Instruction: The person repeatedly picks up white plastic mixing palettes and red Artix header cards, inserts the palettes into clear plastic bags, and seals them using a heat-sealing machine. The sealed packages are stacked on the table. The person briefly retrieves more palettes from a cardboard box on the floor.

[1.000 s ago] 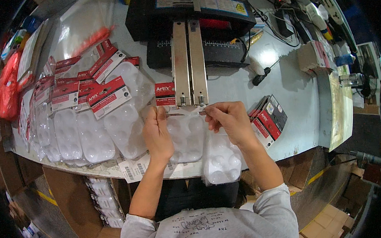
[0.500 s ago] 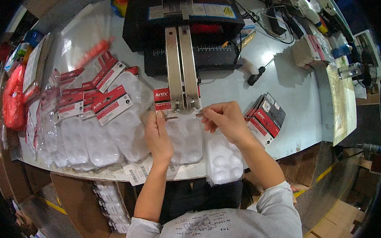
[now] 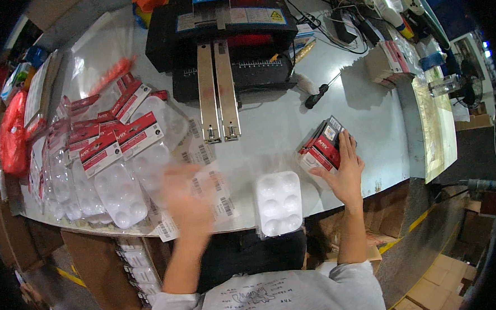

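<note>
My right hand [image 3: 347, 175] spans a small stack of red, black and white header cards [image 3: 323, 149], thumb at the near edge and fingers along the far right side. My left hand [image 3: 188, 200] is smeared by motion over the table's front left, next to the packed palettes; its fingers cannot be made out. Between the hands, a stack of white plastic paint palettes [image 3: 279, 201] with round wells lies at the table's front edge. To the left, several bagged palettes with red and white header cards [image 3: 119, 190] lie overlapping.
A black machine [image 3: 220, 55] with two long metal guide bars [image 3: 218, 95] stands at the back. Barcode label sheets [image 3: 218, 184] lie near the left hand. A screwdriver [image 3: 317, 96] and more cards [image 3: 388, 60] lie at right; a red plastic bag [image 3: 13, 133] is far left.
Both hands have left the guide bar ends. The bagged palette there has gone from the bars; another lies on the left pile. My right hand has moved right onto the cards, my left hand leftward.
</note>
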Motion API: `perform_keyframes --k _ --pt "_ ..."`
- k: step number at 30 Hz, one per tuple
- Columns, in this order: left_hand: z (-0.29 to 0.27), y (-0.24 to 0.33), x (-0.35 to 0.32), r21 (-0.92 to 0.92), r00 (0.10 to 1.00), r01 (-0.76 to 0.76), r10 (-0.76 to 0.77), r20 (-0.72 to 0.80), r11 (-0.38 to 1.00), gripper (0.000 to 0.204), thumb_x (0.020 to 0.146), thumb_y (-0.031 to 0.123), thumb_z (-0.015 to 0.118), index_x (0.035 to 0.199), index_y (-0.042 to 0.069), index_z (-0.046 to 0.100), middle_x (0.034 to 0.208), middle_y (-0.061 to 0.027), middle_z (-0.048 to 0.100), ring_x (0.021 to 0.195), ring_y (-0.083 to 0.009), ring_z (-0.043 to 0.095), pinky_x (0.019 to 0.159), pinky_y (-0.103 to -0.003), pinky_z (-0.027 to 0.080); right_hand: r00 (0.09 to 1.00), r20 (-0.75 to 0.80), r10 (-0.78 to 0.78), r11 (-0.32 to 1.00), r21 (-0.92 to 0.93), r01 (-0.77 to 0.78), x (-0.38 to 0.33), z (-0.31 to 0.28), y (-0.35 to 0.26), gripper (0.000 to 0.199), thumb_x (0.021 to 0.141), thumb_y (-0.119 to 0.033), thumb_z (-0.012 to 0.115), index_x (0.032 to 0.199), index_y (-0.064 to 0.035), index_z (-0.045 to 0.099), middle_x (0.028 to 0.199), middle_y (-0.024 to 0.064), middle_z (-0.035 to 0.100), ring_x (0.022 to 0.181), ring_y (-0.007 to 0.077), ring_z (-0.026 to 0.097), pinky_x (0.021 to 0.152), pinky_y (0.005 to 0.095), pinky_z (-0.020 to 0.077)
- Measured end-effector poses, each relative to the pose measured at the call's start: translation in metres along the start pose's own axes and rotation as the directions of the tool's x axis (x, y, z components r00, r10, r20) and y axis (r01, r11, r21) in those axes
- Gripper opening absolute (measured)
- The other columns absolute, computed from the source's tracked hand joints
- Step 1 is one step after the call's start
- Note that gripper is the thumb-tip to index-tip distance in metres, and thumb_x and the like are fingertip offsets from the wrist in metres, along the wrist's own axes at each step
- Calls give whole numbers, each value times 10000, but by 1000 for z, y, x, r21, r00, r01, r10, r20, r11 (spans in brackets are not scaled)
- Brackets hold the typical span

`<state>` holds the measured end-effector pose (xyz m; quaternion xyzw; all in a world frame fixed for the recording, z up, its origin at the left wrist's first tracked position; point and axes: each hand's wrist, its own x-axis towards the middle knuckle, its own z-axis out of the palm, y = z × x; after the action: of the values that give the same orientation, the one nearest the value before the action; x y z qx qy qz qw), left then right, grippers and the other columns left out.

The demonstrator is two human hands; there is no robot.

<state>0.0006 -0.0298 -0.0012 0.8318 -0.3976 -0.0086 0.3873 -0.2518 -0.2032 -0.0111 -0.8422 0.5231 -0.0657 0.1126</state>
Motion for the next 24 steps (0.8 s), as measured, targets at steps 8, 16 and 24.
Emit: perform_keyframes --k 8,16,24 --pt "52 20 -34 -521 963 212 -85 257 827 114 844 68 579 861 24 475 946 -123 559 824 -202 526 722 -311 424 1000 3 -22 999 -50 22 9 -5 4 1090 508 -557 782 1363 -53 332 1379 148 404 1304 291 347 1008 475 201" --pt "-1 23 -26 -673 734 679 -254 630 294 121 935 108 484 983 -3 481 980 -182 661 761 -91 578 702 -212 451 974 -154 167 977 159 -143 -15 -23 -38 561 602 -338 814 1054 -64 624 939 93 675 1010 241 592 829 339 408" --pt "-23 29 -28 -624 816 520 -124 564 584 175 923 134 536 974 5 641 813 -41 672 681 -40 531 616 -188 423 869 239 -433 716 677 170 15 -41 -120 297 771 -267 729 891 -10 639 612 128 575 493 171 535 490 289 420"
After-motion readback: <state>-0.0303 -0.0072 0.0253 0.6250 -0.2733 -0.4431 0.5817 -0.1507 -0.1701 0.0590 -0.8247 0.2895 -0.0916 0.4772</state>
